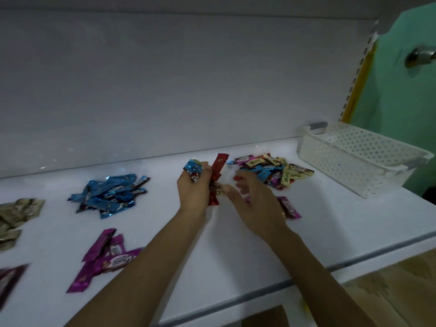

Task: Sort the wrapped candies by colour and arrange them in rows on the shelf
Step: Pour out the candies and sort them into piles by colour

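Candies lie sorted and unsorted along a white shelf [236, 260]. A perforated white basket [358, 159] stands at its right end, against the back wall. Just left of the basket sits the mixed pile [271, 171], with gold, blue, purple and red wrappers jumbled together.

Farther left of the basket, past that pile, the left hand [192, 192] is raised with its back to the camera. Its fingers are curled tight round a blue candy [194, 169] at the fingertips and round red candies [215, 182] that stick out above and below the fist.

The right hand [256, 204] hangs between the left hand and the basket, nearer the shelf's front edge than the mixed pile. Its fingers are apart and loosely bent, gripping nothing that shows. The thumb tip is at the lower red wrapper, but blur hides whether they touch. A purple candy [289, 207] lies on the shelf partly under this hand.

Well left of the basket is the blue heap [111, 194], and in front of it the purple heap [103, 256]. Farthest from the basket, at the left edge, lie gold candies [16, 213] and, nearer the front, a blurred dark red wrapper [10, 284]. Right of the basket is a green door [396, 90] with a metal knob [420, 57].
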Demonstrator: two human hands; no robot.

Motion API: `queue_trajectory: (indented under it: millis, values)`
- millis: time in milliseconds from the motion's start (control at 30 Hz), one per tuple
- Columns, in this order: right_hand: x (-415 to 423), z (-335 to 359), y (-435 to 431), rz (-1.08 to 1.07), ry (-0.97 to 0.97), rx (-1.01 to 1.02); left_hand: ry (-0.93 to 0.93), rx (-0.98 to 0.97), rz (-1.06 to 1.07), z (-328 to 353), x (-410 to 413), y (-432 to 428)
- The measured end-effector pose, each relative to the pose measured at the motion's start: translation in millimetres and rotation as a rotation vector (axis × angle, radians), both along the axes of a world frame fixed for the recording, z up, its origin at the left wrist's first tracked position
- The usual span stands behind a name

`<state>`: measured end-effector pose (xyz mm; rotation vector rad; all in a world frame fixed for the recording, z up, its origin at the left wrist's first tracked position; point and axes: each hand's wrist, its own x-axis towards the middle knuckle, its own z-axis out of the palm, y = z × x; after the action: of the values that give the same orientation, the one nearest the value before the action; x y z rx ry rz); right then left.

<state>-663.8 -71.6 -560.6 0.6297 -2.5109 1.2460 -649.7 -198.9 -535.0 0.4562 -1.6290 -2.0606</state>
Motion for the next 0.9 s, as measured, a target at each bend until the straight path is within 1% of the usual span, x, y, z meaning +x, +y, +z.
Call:
queue_trajectory:
  millis: [67, 100, 167, 200, 267, 400, 467, 567, 633, 700, 800, 867, 900]
  values:
    - [19.5, 12.6, -36.9, 0.16, -0.359, -0.321, 0.03, -0.018, 0.048, 9.4, 16.0, -14.9]
    - [26.6, 16.5, -56.2, 0.219, -0.489, -0.471, 0.041, -0.035, 0.069, 12.9, 24.0, -22.5]
    - [36.9, 23.4, -90.1, 0.267, -0.649, -0.684, 0.052, -0.094, 0.109, 16.5, 42.6, -38.3]
    - [41.7, 28.2, -103.3, 0.268, -0.694, -0.756, 0.06, -0.125, 0.131, 17.4, 52.6, -47.0]
    - [52.6, 38.4, -124.9, 0.293, -0.707, -0.813, 0.077, -0.168, 0.177, 17.6, 73.3, -67.1]
    - [77.0, 50.9, -166.5, 0.435, -0.699, -0.804, 0.098, -0.163, 0.298, 12.9, 121.3, -117.7]
    - [87.3, 51.8, -188.2, 0.463, -0.707, -0.797, 0.088, -0.139, 0.376, 9.5, 147.3, -143.1]
    - [103.0, 44.8, -217.9, 0.508, -0.671, -0.652, 0.052, -0.056, 0.447, 2.9, 189.9, -177.2]
    - [116.1, 35.6, -236.2, 0.547, -0.608, -0.477, 0.049, -0.02, 0.501, -2.5, 215.8, -197.7]
    - [127.8, 24.9, -254.7, 0.554, -0.41, -0.226, 0.04, -0.006, 0.548, -7.1, 236.7, -215.9]
    - [145.1, 11.8, -275.9, 0.542, -0.029, 0.121, 0.035, 0.081, 0.548, -11.7, 259.8, -238.0]
    - [152.8, 5.9, -284.1, 0.546, 0.181, 0.251, -0.008, 0.078, 0.528, -13.5, 270.3, -247.6]
    - [155.0, 3.8, -286.8, 0.561, 0.226, 0.291, -0.022, 0.079, 0.513, -15.0, 274.1, -251.1]
